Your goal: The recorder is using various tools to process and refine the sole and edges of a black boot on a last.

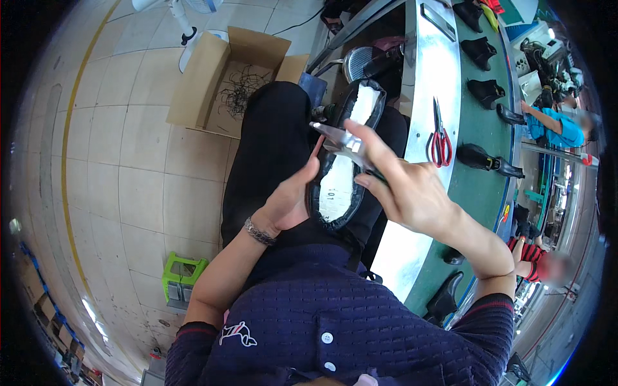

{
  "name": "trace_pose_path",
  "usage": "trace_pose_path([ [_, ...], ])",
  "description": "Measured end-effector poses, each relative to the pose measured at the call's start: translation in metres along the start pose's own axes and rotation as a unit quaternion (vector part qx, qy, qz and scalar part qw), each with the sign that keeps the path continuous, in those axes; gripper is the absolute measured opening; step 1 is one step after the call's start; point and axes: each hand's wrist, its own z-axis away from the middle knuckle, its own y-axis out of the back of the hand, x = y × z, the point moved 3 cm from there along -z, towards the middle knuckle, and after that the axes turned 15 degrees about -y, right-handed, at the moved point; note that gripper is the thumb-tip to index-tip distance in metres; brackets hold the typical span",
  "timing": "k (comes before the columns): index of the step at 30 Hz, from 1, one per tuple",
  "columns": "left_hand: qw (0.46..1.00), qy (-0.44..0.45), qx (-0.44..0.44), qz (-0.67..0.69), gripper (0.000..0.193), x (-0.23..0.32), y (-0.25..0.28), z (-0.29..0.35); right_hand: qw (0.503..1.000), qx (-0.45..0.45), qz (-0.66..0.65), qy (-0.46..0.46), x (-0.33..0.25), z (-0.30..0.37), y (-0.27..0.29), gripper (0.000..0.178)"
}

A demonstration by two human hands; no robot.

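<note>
A black shoe upper (337, 186) rests over my lap with its underside up, showing a white insole board ringed by gathered black edges. My left hand (290, 198) grips it from the left side, thumb along the edge. In my right hand (412, 190) is a pair of metal pincers (344, 143), held across the middle of the shoe with the jaws pointing left. Whether the jaws touch the shoe I cannot tell. My right fingers hide most of the pincers' handles.
At my right runs a metal bench edge (412, 257) with red-handled scissors (440, 141) and a phone-like slab (438, 22). Beyond it, a green conveyor (479, 122) carries several black shoes. A cardboard box (199, 77) with dark scraps and a green stool (183, 270) stand left. Two people work farther right.
</note>
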Motion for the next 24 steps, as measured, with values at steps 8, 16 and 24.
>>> trace_pose_path([
  [8,0.944,-0.183,0.027,-0.274,0.071,-0.01,-0.02,-0.003,0.997,0.015,0.021,0.075,-0.016,0.004,0.02,0.072],
  [16,0.945,-0.093,-0.022,-0.312,0.121,-0.005,-0.011,-0.003,0.972,-0.063,0.22,0.054,-0.016,0.011,0.004,0.07],
  [24,0.922,-0.1,-0.052,-0.37,0.126,-0.006,-0.013,-0.001,0.969,-0.1,0.226,0.009,-0.01,0.025,-0.015,0.082],
])
